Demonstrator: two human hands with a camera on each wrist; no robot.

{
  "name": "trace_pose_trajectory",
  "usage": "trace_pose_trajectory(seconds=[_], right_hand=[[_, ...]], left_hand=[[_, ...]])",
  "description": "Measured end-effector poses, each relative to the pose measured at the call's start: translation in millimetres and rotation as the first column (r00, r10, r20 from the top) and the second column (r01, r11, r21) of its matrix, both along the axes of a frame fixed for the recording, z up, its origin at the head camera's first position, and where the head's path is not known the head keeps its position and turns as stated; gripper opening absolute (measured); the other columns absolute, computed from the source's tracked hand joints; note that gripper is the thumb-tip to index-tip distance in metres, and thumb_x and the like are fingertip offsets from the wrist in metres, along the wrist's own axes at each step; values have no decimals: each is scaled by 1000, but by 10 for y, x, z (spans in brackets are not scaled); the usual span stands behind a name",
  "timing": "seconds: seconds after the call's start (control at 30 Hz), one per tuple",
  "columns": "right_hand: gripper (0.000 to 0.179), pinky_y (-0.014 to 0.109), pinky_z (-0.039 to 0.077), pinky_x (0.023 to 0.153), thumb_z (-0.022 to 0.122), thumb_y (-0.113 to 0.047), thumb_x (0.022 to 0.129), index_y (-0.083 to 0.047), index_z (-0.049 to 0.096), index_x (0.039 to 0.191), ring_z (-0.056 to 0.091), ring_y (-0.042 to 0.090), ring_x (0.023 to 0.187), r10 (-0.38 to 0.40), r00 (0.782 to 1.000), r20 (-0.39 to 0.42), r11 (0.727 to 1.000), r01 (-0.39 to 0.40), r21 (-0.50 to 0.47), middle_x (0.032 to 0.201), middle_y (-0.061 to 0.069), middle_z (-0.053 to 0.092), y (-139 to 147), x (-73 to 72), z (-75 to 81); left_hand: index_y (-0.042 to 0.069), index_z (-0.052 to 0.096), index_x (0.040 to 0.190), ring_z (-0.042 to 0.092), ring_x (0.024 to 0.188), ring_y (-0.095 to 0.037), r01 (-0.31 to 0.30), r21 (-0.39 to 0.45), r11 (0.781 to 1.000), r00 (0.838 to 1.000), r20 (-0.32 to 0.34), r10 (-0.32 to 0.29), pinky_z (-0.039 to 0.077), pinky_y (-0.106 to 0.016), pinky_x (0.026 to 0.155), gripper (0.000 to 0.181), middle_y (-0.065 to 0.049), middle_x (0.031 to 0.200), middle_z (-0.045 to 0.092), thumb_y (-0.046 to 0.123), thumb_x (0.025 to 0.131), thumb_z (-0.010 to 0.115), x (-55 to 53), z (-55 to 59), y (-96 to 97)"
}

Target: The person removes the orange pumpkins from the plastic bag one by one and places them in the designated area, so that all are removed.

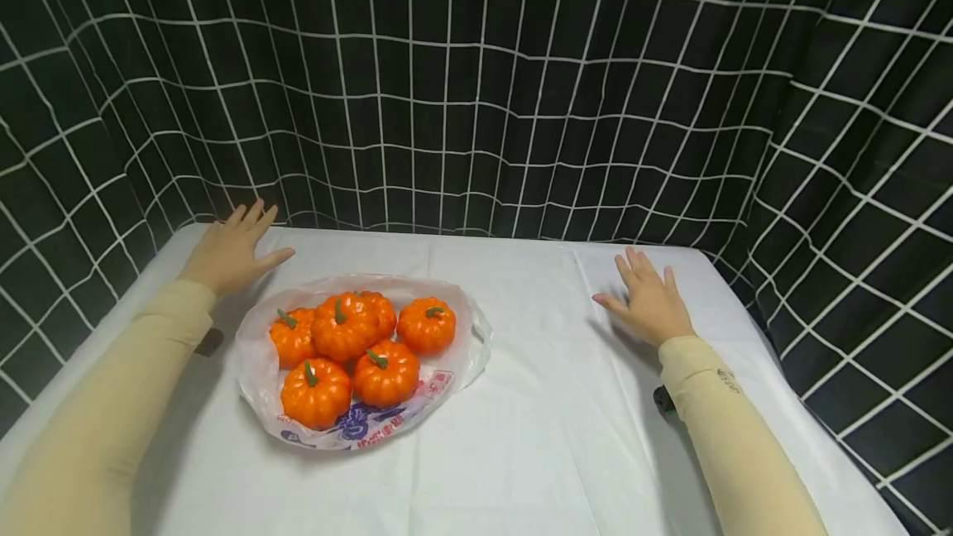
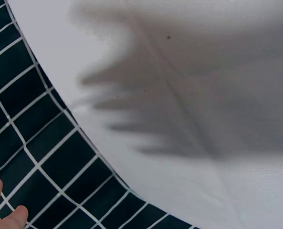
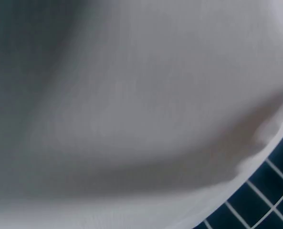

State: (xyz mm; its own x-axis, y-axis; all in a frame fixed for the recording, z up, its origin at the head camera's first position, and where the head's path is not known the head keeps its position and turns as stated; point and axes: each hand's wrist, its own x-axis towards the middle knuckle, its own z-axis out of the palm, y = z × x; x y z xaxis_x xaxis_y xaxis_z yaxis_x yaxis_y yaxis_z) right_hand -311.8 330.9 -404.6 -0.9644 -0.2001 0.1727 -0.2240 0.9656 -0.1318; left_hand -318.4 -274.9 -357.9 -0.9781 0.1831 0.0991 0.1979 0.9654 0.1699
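Note:
Several small orange pumpkins (image 1: 316, 393) with green stems sit together in a translucent white plastic bag (image 1: 256, 354), its mouth spread wide, with blue and red print on the near side. Past the bag's upper left edge, my left hand (image 1: 231, 255) hovers with its fingers spread over the table's far left corner, holding nothing. On the other side, my right hand (image 1: 646, 300) is also spread and holds nothing, well to the right of the bag. In the left wrist view, fingertips (image 2: 10, 217) show at the lower left corner, above a hand's shadow on the cloth.
A white cloth covers the table (image 1: 514, 437). Black fabric with a white grid (image 1: 476, 89) hangs behind it and along both sides. A small dark object (image 1: 663, 399) shows beneath the right forearm, and another dark piece (image 1: 210, 342) by the left wrist.

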Motion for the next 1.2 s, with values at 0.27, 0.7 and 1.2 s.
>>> trace_pose_trajectory(seconds=[0.27, 0.7, 1.2], right_hand=[[91, 64, 5, 122, 53, -59, 95, 4, 25, 154, 15, 42, 152, 60, 998, -7, 998, -60, -5, 164, 25, 16, -130, 71, -54], [92, 57, 10, 125, 56, -60, 93, 1, 24, 155, 14, 41, 153, 86, 996, -26, 990, -88, -106, 166, 21, 13, -321, 106, -21], [86, 58, 18, 123, 63, -54, 91, -3, 33, 154, 14, 37, 154, 177, 984, -4, 944, -171, -281, 167, 14, 18, -793, 373, 91]], left_hand=[[1, 21, 156, 12, 148, -53, 35, 41, 999, 999, -8, -35, 12, -68, 119, 83, -28, 163, 11, 58, 99, 43, 88, -20, -51], [6, 10, 159, 8, 149, -52, 42, 188, 981, 996, 69, -56, 10, -70, 118, 83, -28, 164, 4, 53, 100, 46, 302, 42, -136], [4, 18, 158, 16, 149, -51, 78, 263, 962, 997, 3, -81, 16, -69, 118, 83, -24, 165, 9, 46, 97, 57, 490, 19, -93]])
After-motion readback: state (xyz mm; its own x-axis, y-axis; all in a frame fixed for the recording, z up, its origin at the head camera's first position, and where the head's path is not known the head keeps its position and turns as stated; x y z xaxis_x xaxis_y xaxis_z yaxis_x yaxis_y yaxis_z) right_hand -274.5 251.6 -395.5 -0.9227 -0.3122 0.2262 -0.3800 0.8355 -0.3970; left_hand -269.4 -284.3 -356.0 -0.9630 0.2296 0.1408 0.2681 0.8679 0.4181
